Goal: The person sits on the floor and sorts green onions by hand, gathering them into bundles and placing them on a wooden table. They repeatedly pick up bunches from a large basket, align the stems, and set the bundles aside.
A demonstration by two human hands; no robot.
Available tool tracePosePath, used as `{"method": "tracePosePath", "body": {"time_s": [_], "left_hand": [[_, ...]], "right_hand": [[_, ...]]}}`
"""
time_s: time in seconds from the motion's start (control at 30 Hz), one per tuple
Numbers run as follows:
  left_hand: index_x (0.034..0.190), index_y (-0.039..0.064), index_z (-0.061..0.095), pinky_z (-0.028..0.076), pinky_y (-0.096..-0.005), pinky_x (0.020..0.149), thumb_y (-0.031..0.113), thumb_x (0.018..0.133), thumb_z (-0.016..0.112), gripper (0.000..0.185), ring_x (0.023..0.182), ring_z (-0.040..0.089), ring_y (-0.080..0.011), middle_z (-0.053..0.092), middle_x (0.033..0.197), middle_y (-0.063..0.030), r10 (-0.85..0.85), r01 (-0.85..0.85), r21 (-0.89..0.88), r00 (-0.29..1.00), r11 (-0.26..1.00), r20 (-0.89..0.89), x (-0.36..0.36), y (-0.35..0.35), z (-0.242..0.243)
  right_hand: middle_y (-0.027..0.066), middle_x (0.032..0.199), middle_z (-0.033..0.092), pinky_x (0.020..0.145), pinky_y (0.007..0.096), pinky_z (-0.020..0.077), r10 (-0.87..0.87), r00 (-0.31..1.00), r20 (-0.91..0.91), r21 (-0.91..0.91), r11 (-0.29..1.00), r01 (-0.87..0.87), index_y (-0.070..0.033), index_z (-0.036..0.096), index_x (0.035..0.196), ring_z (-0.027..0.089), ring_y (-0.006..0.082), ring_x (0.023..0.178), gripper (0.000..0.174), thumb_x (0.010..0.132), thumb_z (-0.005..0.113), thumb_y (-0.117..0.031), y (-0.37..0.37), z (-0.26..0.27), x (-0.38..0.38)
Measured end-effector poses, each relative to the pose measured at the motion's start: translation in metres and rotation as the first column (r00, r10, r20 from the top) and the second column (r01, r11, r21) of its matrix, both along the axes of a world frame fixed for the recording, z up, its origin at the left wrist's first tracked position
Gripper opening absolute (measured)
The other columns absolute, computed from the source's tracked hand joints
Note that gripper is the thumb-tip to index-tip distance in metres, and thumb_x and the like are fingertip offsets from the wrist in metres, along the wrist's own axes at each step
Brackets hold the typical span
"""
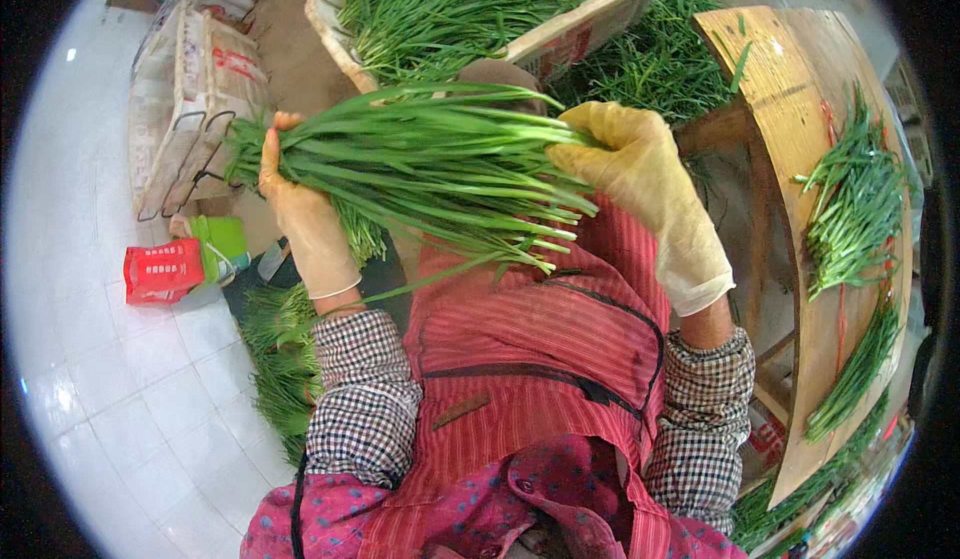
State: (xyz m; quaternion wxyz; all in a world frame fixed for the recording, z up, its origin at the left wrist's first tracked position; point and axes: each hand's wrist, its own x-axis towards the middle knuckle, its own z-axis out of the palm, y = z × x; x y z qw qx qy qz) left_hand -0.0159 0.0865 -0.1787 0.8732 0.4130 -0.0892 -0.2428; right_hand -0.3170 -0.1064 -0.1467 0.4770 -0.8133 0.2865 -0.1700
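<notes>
A loose bunch of garlic chives (420, 154) stretches level across my lap, pale stalk ends to the right. My left hand (307, 221), in a thin translucent glove, grips the bunch by its leafy end. At the other side, my right hand (649, 172), in a yellowish glove, pinches a few stalk ends between thumb and fingers. Other stalks fan out below those fingertips. One long leaf (435, 277) droops away from the bunch towards my left wrist. Checked sleeves (364, 379) cover both forearms, and a red striped apron (525, 326) covers my front.
Ahead is a foam box (570, 22) heaped with chives (450, 11). A wooden board (780, 101) at right carries chive bunches (855, 206) and red ties. On the left are foam boxes (202, 78), a red packet (161, 270), a blade (272, 261) and floor chives (281, 364).
</notes>
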Motion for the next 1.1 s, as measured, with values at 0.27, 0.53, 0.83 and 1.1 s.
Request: {"method": "tracePosePath", "body": {"time_s": [0.27,0.53,0.83,1.1], "left_hand": [[0.109,0.004,0.066,0.054,-0.0386,0.085,0.016,0.092,0.060,0.022,0.092,0.064,-0.0207,0.068,0.098,-0.0076,0.069,-0.061,0.065,0.989,0.996,-0.130,0.018,-0.011,0.003],[0.104,0.003,0.066,0.055,-0.0425,0.077,0.012,0.086,0.062,0.020,0.086,0.064,-0.0246,0.066,0.094,-0.0069,0.191,-0.143,0.283,0.970,0.948,-0.148,0.038,-0.026,-0.016],[0.100,0.002,0.064,0.053,-0.0426,0.078,0.012,0.085,0.059,0.019,0.086,0.062,-0.0277,0.064,0.096,-0.0092,0.257,-0.178,0.340,0.944,0.923,-0.206,0.034,-0.030,-0.021],[0.095,0.004,0.066,0.053,-0.0471,0.078,0.017,0.084,0.061,0.017,0.088,0.062,-0.0301,0.064,0.097,-0.0102,0.252,-0.194,0.290,0.951,0.937,-0.178,0.023,-0.029,-0.010]], "right_hand": [[0.0016,0.087,0.068,0.064,0.0223,0.0492,0.026,1.000,-0.005,0.085,0.996,-0.026,0.002,0.066,0.107,0.060,0.0068,0.073,0.028,0.085,0.073,-0.012,-0.029,-0.004,0.012],[0.0076,0.094,0.071,0.077,0.0289,0.0519,-0.184,0.975,-0.123,-0.129,0.977,0.168,-0.004,0.068,0.110,0.066,0.0147,0.083,0.033,0.078,0.072,-0.006,-0.040,-0.001,0.006],[0.0024,0.092,0.069,0.068,0.0396,0.0522,-0.290,0.957,-0.031,-0.769,0.619,0.163,-0.018,0.066,0.107,0.065,0.0242,0.081,0.030,0.078,0.073,-0.019,0.013,0.018,-0.007],[0.0083,0.084,0.069,0.067,0.0421,0.0520,-0.367,0.902,-0.227,-0.660,0.739,0.134,-0.016,0.065,0.111,0.066,0.0282,0.076,0.037,0.077,0.074,-0.029,0.008,-0.001,0.043]]}}
